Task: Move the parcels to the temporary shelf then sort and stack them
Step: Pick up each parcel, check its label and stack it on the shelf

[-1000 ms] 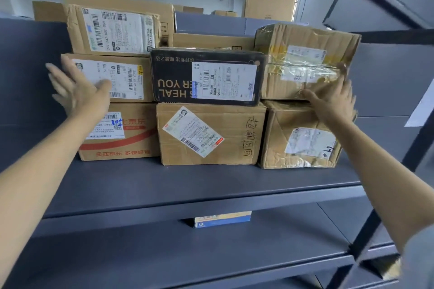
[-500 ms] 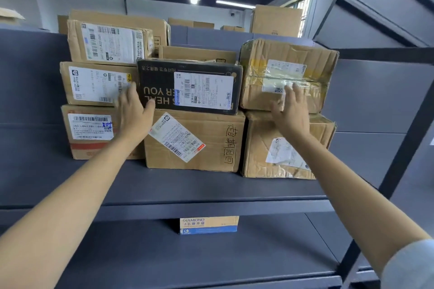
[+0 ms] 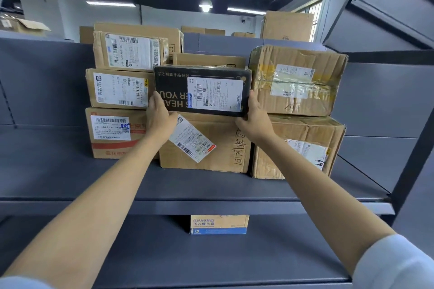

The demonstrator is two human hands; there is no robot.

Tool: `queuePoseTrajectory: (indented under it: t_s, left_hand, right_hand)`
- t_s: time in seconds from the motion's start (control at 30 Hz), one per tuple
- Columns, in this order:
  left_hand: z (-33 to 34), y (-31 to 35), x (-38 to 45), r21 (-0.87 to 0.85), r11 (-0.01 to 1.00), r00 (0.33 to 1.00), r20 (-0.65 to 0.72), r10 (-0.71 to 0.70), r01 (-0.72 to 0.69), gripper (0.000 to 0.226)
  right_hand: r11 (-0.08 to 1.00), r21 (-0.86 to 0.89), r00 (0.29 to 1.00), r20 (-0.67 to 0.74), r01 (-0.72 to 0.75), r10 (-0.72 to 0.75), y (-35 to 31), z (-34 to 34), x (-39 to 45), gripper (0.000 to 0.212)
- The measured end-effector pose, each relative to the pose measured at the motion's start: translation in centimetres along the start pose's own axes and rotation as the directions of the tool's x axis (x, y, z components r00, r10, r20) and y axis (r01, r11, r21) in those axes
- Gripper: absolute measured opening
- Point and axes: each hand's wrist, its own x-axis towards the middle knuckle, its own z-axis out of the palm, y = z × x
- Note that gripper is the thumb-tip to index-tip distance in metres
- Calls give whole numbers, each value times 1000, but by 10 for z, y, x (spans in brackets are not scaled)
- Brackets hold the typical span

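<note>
A black parcel (image 3: pixel 173 87) with a white label lies on top of a brown box (image 3: pixel 225 148) in the middle of the grey shelf (image 3: pixel 187 187). My left hand (image 3: pixel 158 115) grips its lower left corner. At the lower right corner, my right hand (image 3: pixel 254 117) holds the same parcel. A stack of three brown boxes (image 3: pixel 119 88) stands to the left. On the right, two taped, dented boxes (image 3: pixel 298 80) sit one on the other.
Behind the black parcel lies another brown box (image 3: pixel 209 60). A blue and tan carton (image 3: pixel 219 224) sits on the lower shelf (image 3: pixel 187 256). A dark upright post (image 3: pixel 413 164) frames the shelf on the right. More cartons stand in the background.
Both hands came in from the outer stacks to the black parcel and now hold its two lower corners. The camera has tilted upward.
</note>
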Motion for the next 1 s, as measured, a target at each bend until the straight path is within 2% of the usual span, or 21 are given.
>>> queuePoseTrajectory:
  t_s: [0.07,0.13,0.17,0.23,0.27,0.3,0.33,0.4,0.47,0.6,0.77,0.8,0.87,0.93,1.0]
  left_hand:
    - [-2,1,-5,57,998,999,22,37,-38,81]
    - [-2,-1,-17,157,979,992,36,122,-126,88]
    - [1,-3,-25,235,950,978,42,203,-207,92]
    - [11,-12,-43,390,826,909,84,408,-407,101]
    - [17,-18,-52,430,769,874,120,471,-473,105]
    - [22,-26,-59,436,759,868,132,479,-484,106]
    - [26,-33,-64,406,810,902,112,416,-424,106]
    - [29,-44,-68,240,951,981,74,181,-194,102]
    - [33,-50,-71,98,991,987,140,82,-96,98]
    - [41,-53,-70,64,991,976,191,106,-120,95]
    - [43,-51,-73,238,960,962,260,85,-149,97]
    - [43,-52,-75,277,942,959,257,115,-188,99]
    - [42,-57,-79,362,856,924,240,296,-369,106]
    - [40,-64,-80,434,721,841,255,477,-540,111]
    - [38,-69,-76,493,599,769,297,566,-631,107]
  right_hand:
    - [1000,-1,1000,8,27,-27,1,-1,-1,66]
    - [997,-71,999,-32,37,-39,5,1,-7,74]
    - [991,-129,998,-62,26,-34,7,4,-13,77]
    - [967,-253,989,-133,27,-62,14,11,-31,77]
    - [950,-311,980,-178,27,-86,18,13,-41,75]
    - [938,-345,971,-225,-1,-82,23,14,-50,76]
    - [932,-358,965,-257,-53,-44,30,14,-55,78]
    - [909,-379,968,-234,-172,86,41,10,-57,84]
    - [876,-444,975,-192,-187,111,46,10,-57,86]
    - [862,-475,980,-167,-176,109,44,21,-55,93]
    - [837,-518,983,-147,-173,113,43,21,-57,101]
    - [834,-524,984,-138,-172,116,42,18,-59,101]
    - [830,-539,987,-131,-146,89,40,16,-67,94]
    - [818,-565,991,-124,-106,43,41,20,-81,86]
    - [808,-585,996,-92,-72,21,45,29,-94,81]
